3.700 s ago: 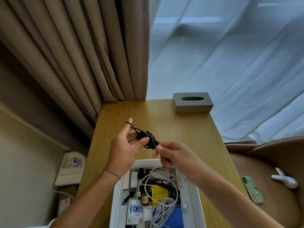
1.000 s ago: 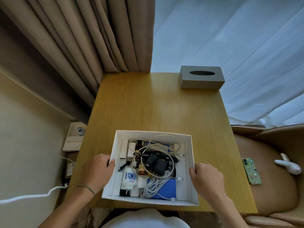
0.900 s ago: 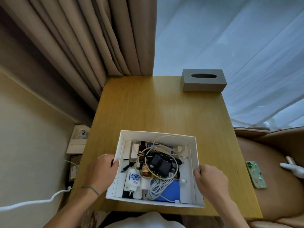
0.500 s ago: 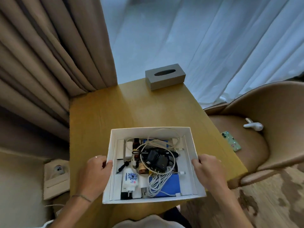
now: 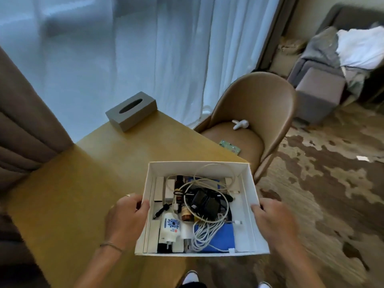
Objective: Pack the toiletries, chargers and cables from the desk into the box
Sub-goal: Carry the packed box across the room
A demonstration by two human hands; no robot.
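Left fingers: the left hand (image 5: pixel 126 220) is closed on the left wall of the box (image 5: pixel 252 196); the thumb lies over the rim, the other fingers are hidden under and behind the wall.
Right fingers: the right hand (image 5: pixel 274 223) grips the right wall in the same way; its fingertips are blurred, and how far they reach under the box cannot be seen.
Box: white, open at the top, held between both hands; its left part is over the corner of the desk (image 5: pixel 104 163), its right part over the floor. If the bottom touches the desk, I cannot tell.
Inside the box: a black charger (image 5: pixel 204 203) lies on top of a white cable (image 5: pixel 205 231); a white bottle with blue pattern (image 5: pixel 170 227) is at the left, a small brown bottle (image 5: pixel 185 213) beside it, something blue (image 5: pixel 218 235) under the cable. The things below are hard to make out.
Desk: yellow-brown wood; a grey tissue box (image 5: pixel 131 111) stands at the far edge.
Chair: a brown chair (image 5: pixel 259 113) just beside the desk; a small white object (image 5: pixel 240 124) and a green phone (image 5: pixel 229 146), partly cut off by the desk edge, lie on the seat.
Room: sheer white curtain (image 5: pixel 145 48) behind the desk, brown curtain (image 5: pixel 25 113) at the left, patterned carpet (image 5: pixel 322 183), grey sofa (image 5: pixel 336 65) with cloth at the far right.
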